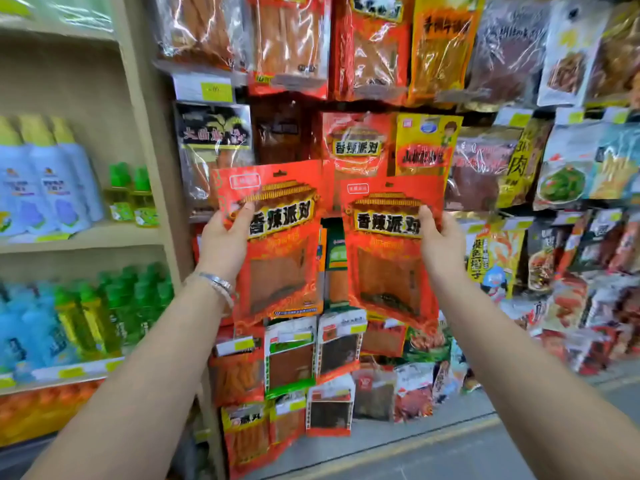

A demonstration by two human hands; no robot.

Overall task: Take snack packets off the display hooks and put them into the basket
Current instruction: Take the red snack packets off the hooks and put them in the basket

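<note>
Filling the centre of the frame, two matching flat red plastic snack packets with black-and-gold labels and clear windows are held up side by side in front of the hanging display. The left red packet (282,271) sits centre-left, slightly tilted. The left hand (221,244) grips its left edge, thumb pressed on the front beside the label, fingers hidden behind. The right red packet (388,268) sits centre-right, a little lower. The right hand (441,240) grips its right edge the same way, thumb on the front next to the label. The packets are just beside each other, and a green-and-orange packet (336,258) on the display shows through the narrow gap between them. A silver chain bracelet (218,284) circles the left wrist, and both bare forearms reach up from the lower corners.

Just above the held pair hangs another red packet of the same design (353,147), with a yellow foil packet (427,147) at its right and a clear packet with a black label (214,133) further left. Rows of other hanging packets fill the top and right of the frame. At the left a beige shelf unit (138,98) carries white-and-blue bottles with yellow caps (45,188), small yellow bottles with green caps (131,192) and, on the shelf below, green-capped bottles (135,306). Grey floor (450,455) shows at the lower right.
</note>
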